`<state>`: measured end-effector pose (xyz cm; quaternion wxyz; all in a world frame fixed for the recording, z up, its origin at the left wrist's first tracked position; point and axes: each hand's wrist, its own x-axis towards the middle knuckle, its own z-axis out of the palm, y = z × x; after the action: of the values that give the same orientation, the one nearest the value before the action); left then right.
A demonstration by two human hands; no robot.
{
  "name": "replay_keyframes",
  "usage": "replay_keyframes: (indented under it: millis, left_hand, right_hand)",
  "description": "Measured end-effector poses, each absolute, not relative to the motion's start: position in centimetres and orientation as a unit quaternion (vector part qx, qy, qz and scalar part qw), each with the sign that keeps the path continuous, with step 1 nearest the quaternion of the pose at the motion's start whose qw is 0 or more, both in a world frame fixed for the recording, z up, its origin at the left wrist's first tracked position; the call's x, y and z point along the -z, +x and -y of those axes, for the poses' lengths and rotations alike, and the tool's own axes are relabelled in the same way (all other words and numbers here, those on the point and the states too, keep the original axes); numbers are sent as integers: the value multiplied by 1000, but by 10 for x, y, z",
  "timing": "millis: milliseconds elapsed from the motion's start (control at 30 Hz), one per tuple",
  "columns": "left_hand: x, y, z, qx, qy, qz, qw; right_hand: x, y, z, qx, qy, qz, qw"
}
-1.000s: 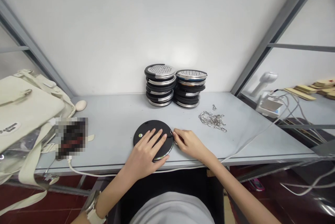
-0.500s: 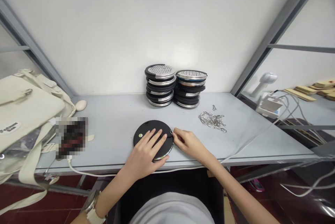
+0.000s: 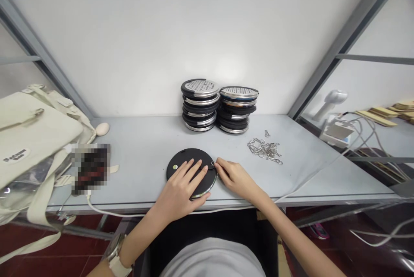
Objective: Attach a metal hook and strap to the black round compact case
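Note:
A round black case (image 3: 178, 158) with a small green-and-white sticker lies flat near the table's front edge. My left hand (image 3: 181, 188) rests on top of it, fingers stretched out and spread, thumb along the near rim. At the case's right edge, my right hand (image 3: 231, 173) is closed, thumb and forefinger pinching a small metal clip (image 3: 212, 163); its ring shows at the rim, the rest is hidden by the fingers. To the right lies a loose pile of similar silvery metal clips (image 3: 265, 149), with one clip (image 3: 267, 133) apart behind it.
Two stacks of round black-and-silver cases, a left stack (image 3: 199, 106) and a right stack (image 3: 237, 111), stand by the wall. At left are a cream bag (image 3: 39, 134), an egg-shaped object (image 3: 102, 129) and a blurred dark item (image 3: 92, 169). A white cable (image 3: 129, 215) runs along the front edge.
The view has shifted slightly, so everything sits a little further right. Both hands keep their places on the case, the right still pinching at its edge.

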<state>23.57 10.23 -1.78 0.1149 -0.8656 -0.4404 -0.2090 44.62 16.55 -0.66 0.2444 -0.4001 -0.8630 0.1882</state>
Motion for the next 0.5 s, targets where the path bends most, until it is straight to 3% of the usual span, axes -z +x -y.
replay_keyframes:
  millis: [500]
  left_hand:
    - [19, 236, -102, 204, -865, 445, 112]
  right_hand:
    - [10, 446, -166, -173, -407, 865, 236]
